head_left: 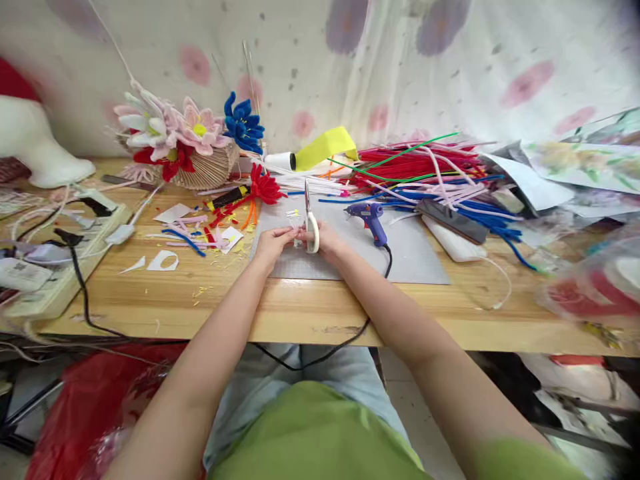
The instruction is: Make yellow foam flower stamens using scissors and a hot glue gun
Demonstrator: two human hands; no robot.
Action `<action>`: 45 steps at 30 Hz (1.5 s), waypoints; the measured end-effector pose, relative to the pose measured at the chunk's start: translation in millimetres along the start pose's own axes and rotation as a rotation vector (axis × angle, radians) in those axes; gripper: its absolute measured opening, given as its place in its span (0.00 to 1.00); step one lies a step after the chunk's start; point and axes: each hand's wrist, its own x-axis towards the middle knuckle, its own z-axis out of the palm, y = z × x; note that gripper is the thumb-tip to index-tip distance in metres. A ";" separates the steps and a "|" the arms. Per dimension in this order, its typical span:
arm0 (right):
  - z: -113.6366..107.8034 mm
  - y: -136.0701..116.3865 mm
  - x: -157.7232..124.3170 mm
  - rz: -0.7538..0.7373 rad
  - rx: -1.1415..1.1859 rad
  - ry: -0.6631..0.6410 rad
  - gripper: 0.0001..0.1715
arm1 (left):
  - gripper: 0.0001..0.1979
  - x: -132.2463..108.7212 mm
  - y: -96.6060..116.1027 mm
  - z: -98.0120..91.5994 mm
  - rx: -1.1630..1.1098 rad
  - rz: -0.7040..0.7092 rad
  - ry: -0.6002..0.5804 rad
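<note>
Both hands meet over the grey cutting mat (415,257). My left hand (274,244) is closed in a pinch on a small bunch of thin white strands with yellow tips (294,215). My right hand (327,240) has the white-handled scissors (313,233) hooked in it, blades pointing away from me, and its fingertips touch those of my left hand. Exactly how the right fingers sit in the handle loops is hidden. Right of the hands, a purple glue gun (370,219) lies on the mat.
Red, blue and pink pipe cleaners (420,163) pile up behind the mat. Paper scraps (163,261) and fuzzy offcuts lie to the left, near a red fuzzy flower (266,185). A power strip (75,267) stands far left. The glue gun's black cord (350,340) crosses the table edge.
</note>
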 end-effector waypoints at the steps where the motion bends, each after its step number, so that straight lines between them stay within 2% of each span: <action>1: 0.9 -0.3 -0.5 0.016 0.002 -0.015 0.31 | 0.22 0.2 -0.2 -0.5 -0.012 -0.010 0.016; 6: -4.8 -5.3 -3.2 0.039 -0.046 -0.081 0.30 | 0.20 1.0 1.1 -6.9 -0.039 -0.028 0.080; 9: -22.8 -13.9 -7.0 0.002 -0.163 -0.125 0.28 | 0.16 1.5 4.1 -15.9 0.005 -0.009 0.143; 11: -39.5 -23.3 -10.9 -0.019 -0.288 -0.240 0.29 | 0.13 1.3 6.9 -23.7 0.030 -0.012 0.163; 16: -72.1 -53.2 -15.6 0.035 -0.518 -0.604 0.33 | 0.07 -2.4 17.1 -41.1 -0.042 -0.116 -0.044; 20: -72.1 -67.0 -9.9 0.148 -0.669 -0.787 0.37 | 0.04 -5.3 23.1 -45.0 -0.117 -0.155 -0.142; 22: -67.4 -68.6 -8.1 0.126 -0.769 -0.776 0.35 | 0.03 -5.9 23.5 -44.8 -0.141 -0.143 -0.141; 26: -59.9 -66.4 -12.8 -0.047 -1.162 -0.542 0.32 | 0.04 -5.7 20.0 -44.1 -0.156 -0.079 -0.067; 29: -55.1 -63.0 -20.1 -0.058 -1.335 -0.484 0.30 | 0.06 -5.4 17.0 -42.6 -0.143 -0.049 -0.044; 37: -38.7 -58.6 -17.1 -0.052 -1.283 -0.590 0.29 | 0.12 -8.2 15.4 -40.0 -0.032 -0.089 -0.148; 42: -35.0 -59.9 -9.9 0.059 -1.175 -0.655 0.30 | 0.13 -8.1 16.6 -40.5 -0.048 -0.110 -0.179; 45: -33.0 -61.5 -8.8 0.077 -1.126 -0.662 0.31 | 0.12 -8.4 18.3 -39.6 -0.051 -0.113 -0.168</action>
